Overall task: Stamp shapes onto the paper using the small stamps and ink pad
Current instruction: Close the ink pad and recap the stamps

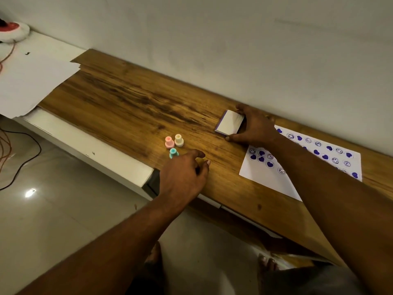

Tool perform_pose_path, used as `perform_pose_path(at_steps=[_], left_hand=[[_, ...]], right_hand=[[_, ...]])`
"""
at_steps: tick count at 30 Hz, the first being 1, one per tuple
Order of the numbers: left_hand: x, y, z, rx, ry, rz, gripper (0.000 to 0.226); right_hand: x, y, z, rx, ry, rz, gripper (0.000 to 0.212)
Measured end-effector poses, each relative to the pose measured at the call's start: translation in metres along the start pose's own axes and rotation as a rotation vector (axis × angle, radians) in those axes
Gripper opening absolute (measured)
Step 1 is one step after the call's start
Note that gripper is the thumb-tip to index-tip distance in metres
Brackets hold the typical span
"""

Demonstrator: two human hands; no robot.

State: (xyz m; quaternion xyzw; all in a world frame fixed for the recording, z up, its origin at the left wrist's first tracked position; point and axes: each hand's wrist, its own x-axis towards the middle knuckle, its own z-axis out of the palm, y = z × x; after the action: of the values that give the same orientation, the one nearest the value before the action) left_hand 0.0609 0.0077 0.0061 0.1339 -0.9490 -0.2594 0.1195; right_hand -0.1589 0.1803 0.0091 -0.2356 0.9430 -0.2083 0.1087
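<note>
- Left hand (182, 171): fingers loosely spread, nothing visibly held, just beside the teal stamp (173, 153).
- The pink stamp (169, 142) and cream stamp (179, 140) stand upright just beyond it.
- Right hand (253, 128): clamped across the ink pad (229, 122), thumb on the far edge, fingers on the near edge. The lid appears closed.
- Key relation: all 3 stamps lie left of the pad and the paper (265, 182) lies right of it. The left hand is nearer the stamps.
- Obscured: the right forearm covers part of the paper. The stamp faces and the area beneath the left palm cannot be made out.

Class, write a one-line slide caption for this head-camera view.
Right hand grips the ink pad beside the stamped paper; left hand beside three stamps.
</note>
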Motion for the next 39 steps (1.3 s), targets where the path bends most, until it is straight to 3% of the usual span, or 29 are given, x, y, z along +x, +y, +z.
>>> perform_pose_path(at_steps=[3,6,8,11,14,23,27,32,39], left_hand=[[0.0,0.0,-0.003,-0.017,0.017,0.003,0.037],[0.002,-0.007,-0.014,-0.055,0.11,-0.005,0.03],[0.006,-0.018,-0.023,-0.103,0.189,-0.053,0.025],[0.014,-0.039,-0.032,-0.166,0.286,-0.176,0.024],[0.019,-0.057,-0.034,-0.183,0.336,-0.243,0.027],[0.017,-0.083,-0.023,-0.273,0.224,-0.366,0.024],[0.017,-0.089,-0.019,-0.273,0.231,-0.357,0.025],[0.017,-0.093,-0.015,-0.222,0.22,-0.335,0.027],[0.017,-0.087,-0.017,-0.205,0.211,-0.339,0.028]], right_hand=[[-0.002,-0.003,-0.002,-0.022,-0.025,-0.013,0.119],[-0.006,-0.02,-0.008,-0.006,0.149,-0.067,0.109],[-0.007,-0.041,-0.01,0.007,0.26,-0.211,0.09],[-0.006,-0.081,-0.002,0.032,0.1,-0.42,0.066],[-0.007,-0.108,0.018,-0.046,-0.032,-0.456,0.057],[0.007,-0.122,0.049,-0.065,-0.077,-0.42,0.038],[0.029,-0.119,0.047,-0.085,0.067,-0.346,0.035],[0.06,-0.092,0.034,-0.153,0.258,-0.114,0.038],[0.077,-0.063,0.025,-0.178,0.269,0.052,0.037]])
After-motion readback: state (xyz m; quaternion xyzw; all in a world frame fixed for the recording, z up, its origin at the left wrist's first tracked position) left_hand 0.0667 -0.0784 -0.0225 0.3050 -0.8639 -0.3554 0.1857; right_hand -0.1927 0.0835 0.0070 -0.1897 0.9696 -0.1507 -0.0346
